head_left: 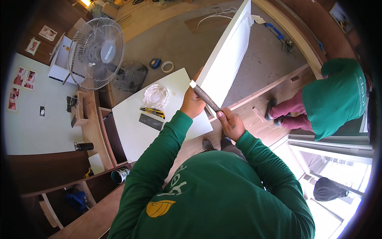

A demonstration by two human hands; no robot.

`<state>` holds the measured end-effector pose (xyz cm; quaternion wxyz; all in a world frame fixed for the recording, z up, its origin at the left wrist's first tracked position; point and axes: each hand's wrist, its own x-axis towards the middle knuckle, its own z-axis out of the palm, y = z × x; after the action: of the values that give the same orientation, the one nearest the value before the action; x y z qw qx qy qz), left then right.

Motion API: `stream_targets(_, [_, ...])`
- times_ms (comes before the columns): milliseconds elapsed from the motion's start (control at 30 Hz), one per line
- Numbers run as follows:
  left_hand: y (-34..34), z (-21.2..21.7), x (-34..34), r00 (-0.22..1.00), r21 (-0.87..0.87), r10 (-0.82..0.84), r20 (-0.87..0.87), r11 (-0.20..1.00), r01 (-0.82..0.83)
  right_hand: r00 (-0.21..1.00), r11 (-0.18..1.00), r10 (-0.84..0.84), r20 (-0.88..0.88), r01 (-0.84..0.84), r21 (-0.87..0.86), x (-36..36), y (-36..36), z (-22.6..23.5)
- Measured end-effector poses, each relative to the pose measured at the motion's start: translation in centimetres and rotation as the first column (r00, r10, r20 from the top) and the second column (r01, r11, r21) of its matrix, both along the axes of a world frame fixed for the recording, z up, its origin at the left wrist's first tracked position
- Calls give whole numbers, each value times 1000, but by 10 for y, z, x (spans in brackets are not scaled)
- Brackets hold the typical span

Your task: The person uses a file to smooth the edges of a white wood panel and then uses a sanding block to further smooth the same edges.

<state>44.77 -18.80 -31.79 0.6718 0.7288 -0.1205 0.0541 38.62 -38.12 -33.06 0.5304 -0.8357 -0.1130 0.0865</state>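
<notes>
the right hand point(231, 125) has its fingers curled closed around the lower end of a dark rod-like tool point(207, 97), thumb lying along it toward the shaft. that grip at one end seems chosen to leave most of the rod's length free and steerable. from these fingers the rod slants up and to the left, crossing in front of the left hand point(193, 102), its pale tip just beyond the knuckles.

the left hand is at the near end of a white panel point(225, 55), with some fingers showing beside its long edge. how far they are open, and whether they pinch the panel, the rod or both, i cannot tell, since the rod and panel hide much of them; the pose suggests steadying. the panel rises away from these fingers, stood on edge, probably so its narrow side is within reach.

left of the left fingers, a pale board point(131, 119) works as a tabletop. on it, nearest the wrist, are a yellow knife point(153, 112), a dark flat block point(151, 122) and a whitish coil point(156, 96), likely grouped there for easy reach. farther beyond the fingers, a tape roll point(167, 67) and a blue tape measure point(155, 63) lie on the floor.
</notes>
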Motion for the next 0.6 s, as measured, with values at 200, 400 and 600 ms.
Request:
stream_targets(200, [-12,5,-7,981,-177,-24,-195,984,-11,994,985,-99,-36,103,136,27,8,-13])
stream_targets(400, [5,-18,-3,942,135,33,-335,991,13,988,961,-106,-112,131,245,47,12,3])
stream_targets(600, [-27,3,-6,984,-201,119,-135,969,-145,998,986,-37,51,28,163,4,-3,-12])
